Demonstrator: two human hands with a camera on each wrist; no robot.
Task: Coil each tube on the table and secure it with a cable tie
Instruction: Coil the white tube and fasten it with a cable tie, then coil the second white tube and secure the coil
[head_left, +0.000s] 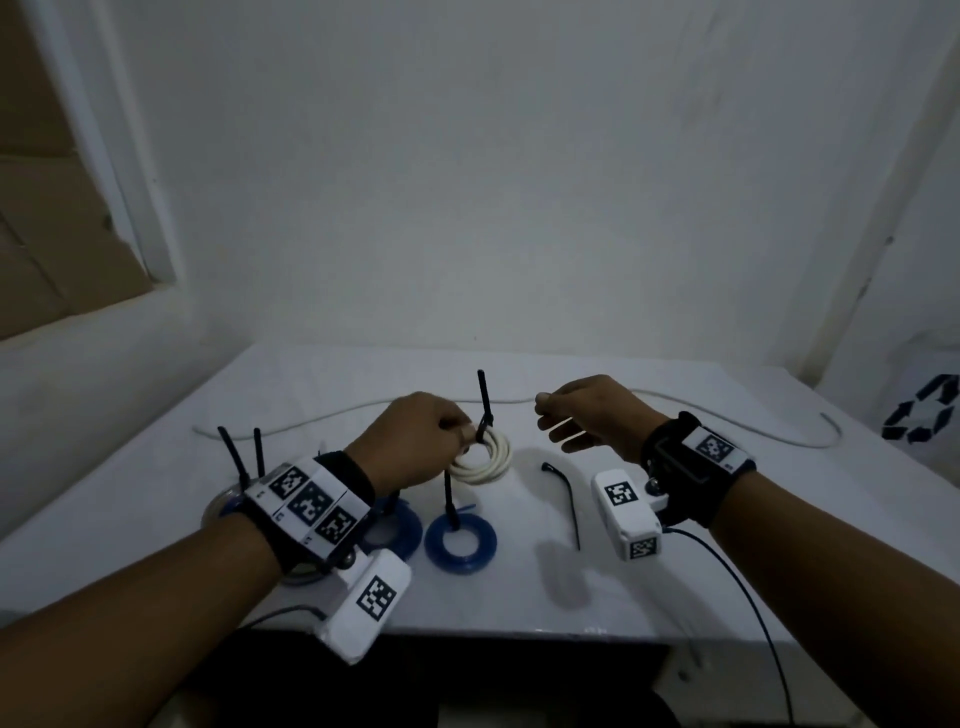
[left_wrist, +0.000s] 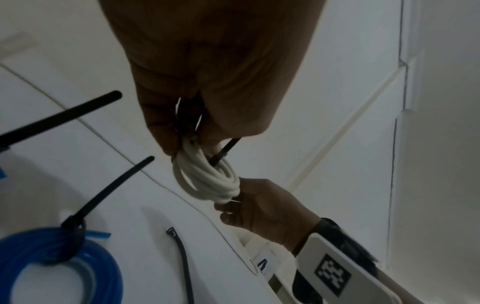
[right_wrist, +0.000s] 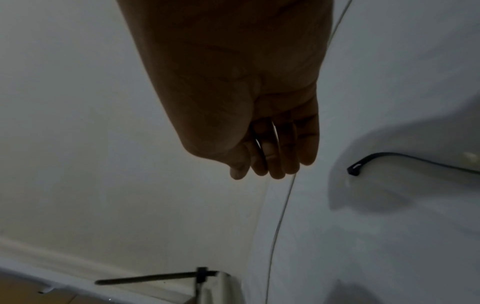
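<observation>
A white tube coil (head_left: 485, 460) hangs just above the table, pinched at its near-left edge by my left hand (head_left: 464, 434). A black cable tie (head_left: 485, 400) is looped round the coil, and its tail stands straight up. In the left wrist view my left hand (left_wrist: 192, 146) grips the white coil (left_wrist: 207, 179) beside the tie (left_wrist: 224, 152). My right hand (head_left: 545, 422) hovers a little to the right of the coil. Its fingers are loosely curled and hold nothing; the right wrist view shows the same of this hand (right_wrist: 259, 170). A long uncoiled white tube (head_left: 701, 408) lies along the back of the table.
Two blue coils (head_left: 460, 543) (head_left: 400, 525) with upright black ties lie at the front centre. A clear coil (head_left: 221, 512) with ties sits at the far left. A loose black cable tie (head_left: 566, 501) lies under my right hand. The table's front edge (head_left: 519, 631) is close.
</observation>
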